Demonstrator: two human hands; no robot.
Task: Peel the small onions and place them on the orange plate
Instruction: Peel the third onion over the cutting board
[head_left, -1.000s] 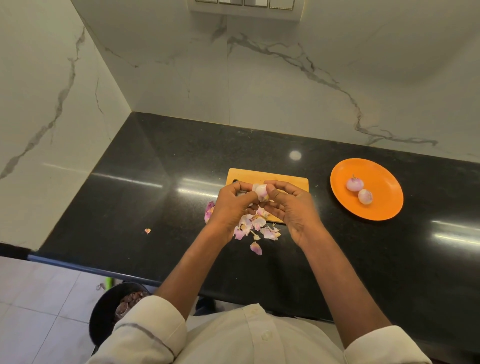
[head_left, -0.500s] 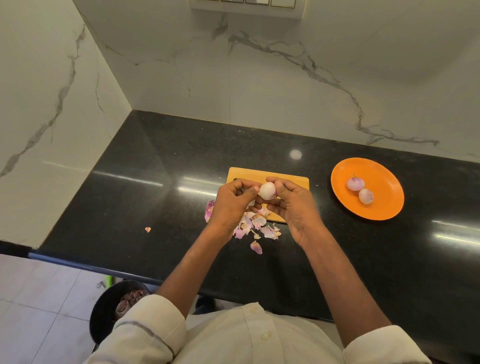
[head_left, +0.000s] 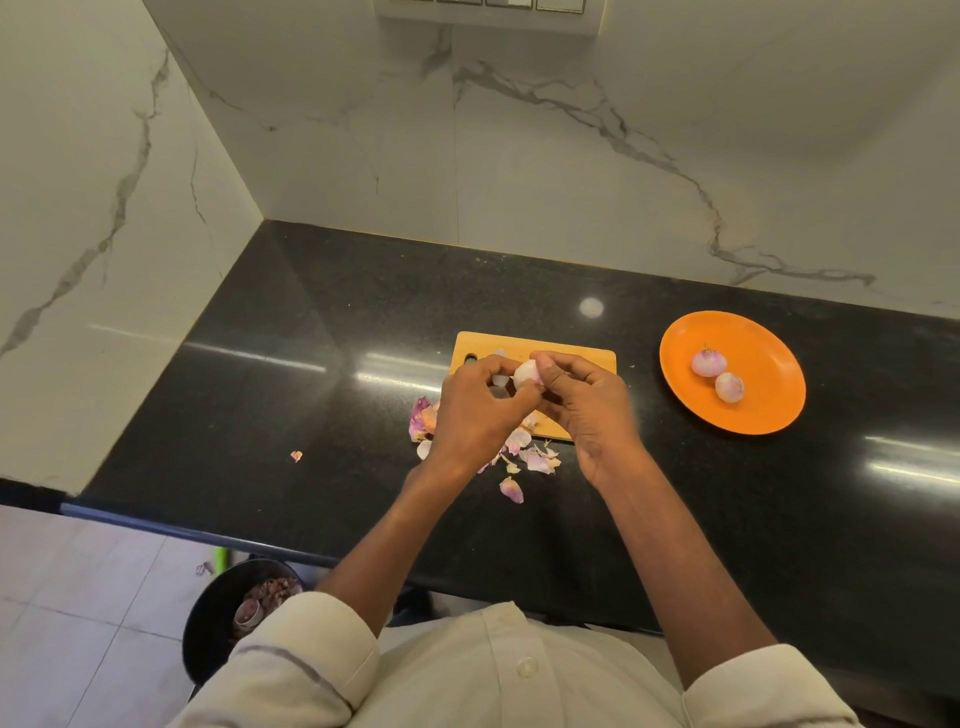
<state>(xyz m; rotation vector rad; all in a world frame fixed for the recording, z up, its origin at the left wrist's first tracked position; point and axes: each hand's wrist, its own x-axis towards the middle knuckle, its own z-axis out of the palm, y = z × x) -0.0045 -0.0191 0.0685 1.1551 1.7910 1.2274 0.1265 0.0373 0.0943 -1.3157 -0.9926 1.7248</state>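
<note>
One small pale onion (head_left: 525, 374) sits pinched between both hands above the wooden cutting board (head_left: 571, 358). The left hand (head_left: 475, 410) curls its fingers and thumb in around the onion's left side, the fingertips pressed to it. The right hand (head_left: 587, 405) closes on it from the right, its thumb and forefinger meeting over the top of the bulb, the other fingers folded beneath. Both grips are tight on the onion, with only a sliver of its whitish surface showing between the fingers.

Under and just in front of the hands lies a loose scatter of pink and white peels (head_left: 537, 460), spread over the board's near edge and onto the black countertop (head_left: 322, 364); their exact number cannot be told because the hands cover part of the heap. One separate peel fragment (head_left: 296, 455) lies well apart to the left on the counter.

To the right of the board, apart from it, stands one orange plate (head_left: 769, 405) holding two peeled onions, the farther onion (head_left: 708, 362) just beside the nearer onion (head_left: 729, 386).

Below the counter's front edge, on the tiled floor, one dark bin (head_left: 208, 623) shows brownish scraps inside, partly hidden by the pale left sleeve (head_left: 291, 665).
</note>
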